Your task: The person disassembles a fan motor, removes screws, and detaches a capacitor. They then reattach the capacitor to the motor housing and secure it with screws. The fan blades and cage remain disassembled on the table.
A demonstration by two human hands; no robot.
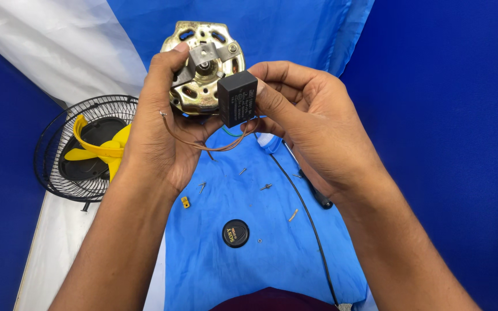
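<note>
Head: right fingers pinch black capacitor

free: blue cloth R side | blocked: fan grille L, screws mid

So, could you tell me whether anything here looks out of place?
Yes: small screws lie scattered loose on the blue cloth below the hands, and the brown wire by the left hand ends bare, joined to nothing.

gold fan motor – held upright, left | black box capacitor – upright, touching motor, brown leads looping below
</note>
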